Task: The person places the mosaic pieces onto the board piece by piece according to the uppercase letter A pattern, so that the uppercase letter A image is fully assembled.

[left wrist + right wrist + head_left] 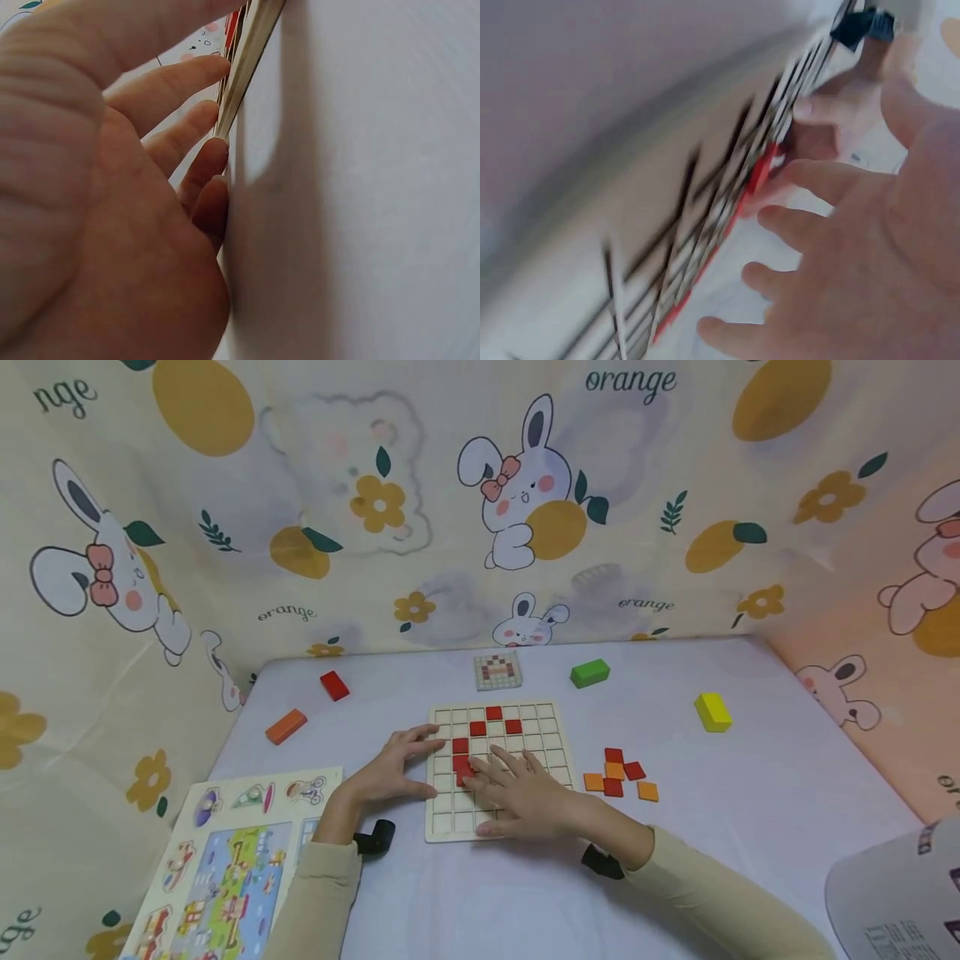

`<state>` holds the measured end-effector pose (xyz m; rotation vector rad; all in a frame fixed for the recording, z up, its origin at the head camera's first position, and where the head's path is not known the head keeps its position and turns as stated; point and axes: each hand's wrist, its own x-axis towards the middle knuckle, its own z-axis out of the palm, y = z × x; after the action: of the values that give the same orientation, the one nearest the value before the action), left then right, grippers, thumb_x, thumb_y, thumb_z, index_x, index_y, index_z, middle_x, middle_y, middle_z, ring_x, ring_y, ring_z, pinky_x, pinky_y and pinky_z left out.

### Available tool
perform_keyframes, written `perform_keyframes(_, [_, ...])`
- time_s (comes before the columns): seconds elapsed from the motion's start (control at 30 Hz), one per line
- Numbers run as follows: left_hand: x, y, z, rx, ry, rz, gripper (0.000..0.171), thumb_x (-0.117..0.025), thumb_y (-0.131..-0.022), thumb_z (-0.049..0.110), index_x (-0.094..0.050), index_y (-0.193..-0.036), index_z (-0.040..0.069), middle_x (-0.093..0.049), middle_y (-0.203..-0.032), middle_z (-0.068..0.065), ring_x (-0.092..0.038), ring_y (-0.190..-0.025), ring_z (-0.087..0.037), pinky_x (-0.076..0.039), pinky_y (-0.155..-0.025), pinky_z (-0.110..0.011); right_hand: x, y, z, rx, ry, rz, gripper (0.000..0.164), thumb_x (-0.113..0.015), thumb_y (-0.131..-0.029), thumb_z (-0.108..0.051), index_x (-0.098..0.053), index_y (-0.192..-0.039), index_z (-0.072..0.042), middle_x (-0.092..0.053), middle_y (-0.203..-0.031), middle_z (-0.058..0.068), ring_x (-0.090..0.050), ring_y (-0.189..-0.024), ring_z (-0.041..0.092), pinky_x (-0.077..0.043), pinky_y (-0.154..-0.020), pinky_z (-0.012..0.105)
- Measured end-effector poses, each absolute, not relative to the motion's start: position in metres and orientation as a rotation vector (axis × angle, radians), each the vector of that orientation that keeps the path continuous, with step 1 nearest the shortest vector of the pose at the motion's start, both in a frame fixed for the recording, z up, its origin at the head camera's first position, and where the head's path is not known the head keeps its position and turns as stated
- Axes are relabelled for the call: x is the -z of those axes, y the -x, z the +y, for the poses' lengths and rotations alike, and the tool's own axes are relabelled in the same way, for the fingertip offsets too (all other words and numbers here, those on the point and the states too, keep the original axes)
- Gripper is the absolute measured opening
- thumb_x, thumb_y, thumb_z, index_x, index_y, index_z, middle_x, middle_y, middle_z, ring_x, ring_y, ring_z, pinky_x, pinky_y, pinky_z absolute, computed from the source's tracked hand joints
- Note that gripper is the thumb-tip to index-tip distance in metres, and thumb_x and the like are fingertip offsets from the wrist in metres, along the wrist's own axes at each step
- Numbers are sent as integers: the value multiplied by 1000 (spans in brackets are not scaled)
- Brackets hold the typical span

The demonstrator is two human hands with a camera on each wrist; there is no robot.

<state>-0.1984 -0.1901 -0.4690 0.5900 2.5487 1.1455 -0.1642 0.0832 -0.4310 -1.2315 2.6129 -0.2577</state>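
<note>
A cream grid board [442, 828] lies flat on the white table, with several red square tiles [461, 746] in its upper and left cells. My left hand [393, 766] rests along the board's left edge, thumb and fingers apart; the left wrist view shows fingertips at the board's side [251, 60]. Over the lower middle of the board, my right hand [525, 797] spreads its fingers, their tips close by the lowest red tile [462, 777], which sits slightly askew. In the right wrist view the fingers are extended above the grid, pinching nothing.
Loose red and orange tiles [614, 771] lie right of the board. Behind it is a small pattern card [497, 671]. Green [590, 673], yellow [712, 712], orange [286, 727] and red [334, 686] blocks stand around. A picture sheet [202, 802] lies left; a white cylinder [892, 893] stands at right.
</note>
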Motion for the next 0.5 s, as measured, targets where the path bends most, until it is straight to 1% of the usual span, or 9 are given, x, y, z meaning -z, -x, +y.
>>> perform_keyframes(0.03, [469, 198, -190, -1139, -584, 2552, 82, -84, -76, 32, -50, -148, 13, -23, -164, -5, -14, -147, -32, -19, -113, -67, 432, 160, 84, 219, 1235, 2587, 77, -49, -95, -64, -32, -157, -22, -18, -166, 5, -6, -151, 37, -11, -113, 70])
perform_keyframes(0.1, [470, 198, -190, -1138, -576, 2555, 81, -84, -75, 32, -51, -147, 14, -23, -164, -4, -14, -148, -31, -18, -113, -67, 434, 155, 85, 201, 1231, 2560, 80, -46, -95, -67, -28, -159, -22, -13, -167, 3, -1, -152, 37, -5, -113, 70])
perform_keyframes(0.2, [471, 197, -190, -1140, -575, 2557, 82, -84, -75, 34, -51, -147, 14, -24, -164, -4, -14, -148, -32, -19, -112, -69, 437, 149, 83, 167, 1245, 2563, 84, -43, -94, -71, -28, -159, -20, -13, -167, 3, 1, -152, 36, -4, -113, 69])
perform_keyframes(0.33, [472, 197, -190, -1149, -571, 2557, 82, -84, -75, 34, -51, -147, 14, -24, -163, -5, -15, -148, -33, -19, -112, -69, 438, 147, 80, 141, 1238, 2581, 85, -44, -93, -71, -28, -159, -19, -14, -167, 1, 1, -152, 34, -4, -114, 68])
perform_keyframes(0.5, [471, 198, -189, -1153, -581, 2555, 82, -84, -75, 33, -50, -148, 13, -23, -164, -5, -14, -148, -32, -19, -113, -67, 440, 150, 80, 161, 1212, 2590, 81, -42, -96, -67, -27, -159, -17, -14, -167, 0, 0, -152, 33, -6, -115, 67])
